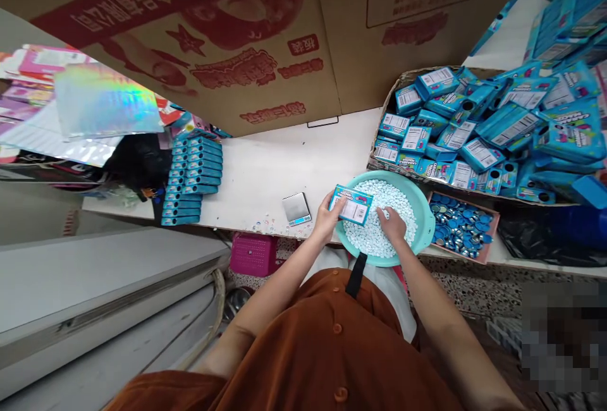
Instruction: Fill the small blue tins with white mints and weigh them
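Observation:
My left hand [328, 216] grips a small blue box [353, 205] with a white label, held over the left part of a turquoise basin [425, 208]. White pellets [374, 234] fill much of the basin. At the pellets' right side is my right hand [392, 224], its fingers bent and drawn together at the surface; whatever they hold is too small to make out. A small digital scale [296, 207] lies on the white table [265, 164] left of the box.
An open carton [403, 174] piled with blue boxes stands right. Beside the basin, a pink tray [490, 240] holds blue and silver caps. Stacked blue boxes [193, 177] are left. A large cardboard box [284, 31] stands behind. A pink stool [253, 254] sits below.

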### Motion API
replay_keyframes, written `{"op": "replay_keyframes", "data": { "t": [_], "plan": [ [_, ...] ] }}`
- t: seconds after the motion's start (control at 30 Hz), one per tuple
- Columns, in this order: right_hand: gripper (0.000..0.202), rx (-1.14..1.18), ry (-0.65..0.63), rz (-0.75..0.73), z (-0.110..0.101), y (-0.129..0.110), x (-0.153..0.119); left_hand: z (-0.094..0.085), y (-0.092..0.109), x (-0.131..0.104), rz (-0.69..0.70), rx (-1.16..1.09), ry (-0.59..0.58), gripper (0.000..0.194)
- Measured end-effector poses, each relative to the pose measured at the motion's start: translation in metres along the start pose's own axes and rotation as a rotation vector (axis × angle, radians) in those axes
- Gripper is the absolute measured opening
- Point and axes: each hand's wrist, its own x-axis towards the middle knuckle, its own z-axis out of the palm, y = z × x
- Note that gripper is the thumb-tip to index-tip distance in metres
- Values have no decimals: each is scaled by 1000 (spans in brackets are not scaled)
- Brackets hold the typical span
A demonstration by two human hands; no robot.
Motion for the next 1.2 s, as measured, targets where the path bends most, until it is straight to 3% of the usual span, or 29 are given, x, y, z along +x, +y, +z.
{"op": "replay_keyframes", "data": {
  "t": [0.07, 0.17, 0.3, 0.43, 0.6, 0.77, 0.9, 1.07, 1.2],
  "plan": [
    [54, 147, -22, 65, 2, 0, 4, -4, -1, 3, -88, -7, 24, 58],
    [50, 429, -96, 185, 5, 1, 10, -10, -4, 8, -100, -13, 75, 62],
    [43, 781, -300, 325, 6, 2, 17, -15, -7, 9, 43, 28, 89, 56],
    [39, 964, -534, 436, -2, 0, 19, -13, -9, 2, 101, 68, 10, 44],
    [39, 1196, -664, 503, -10, -9, 13, -13, -17, -3, 204, 128, -84, 45],
    [23, 1598, -505, 492, -19, -26, 3, -23, -29, -2, 395, 380, -203, 42],
    [20, 1807, -475, 475, -37, -40, -14, -24, -38, -3, 450, 504, -279, 40],
    [23, 1904, -276, 363, -63, -60, -43, -10, -48, -5, 549, 689, -360, 40],
    [25, 1915, -136, 303, -70, -77, -62, 5, -56, -9, 631, 799, -404, 48]
  ]
}}
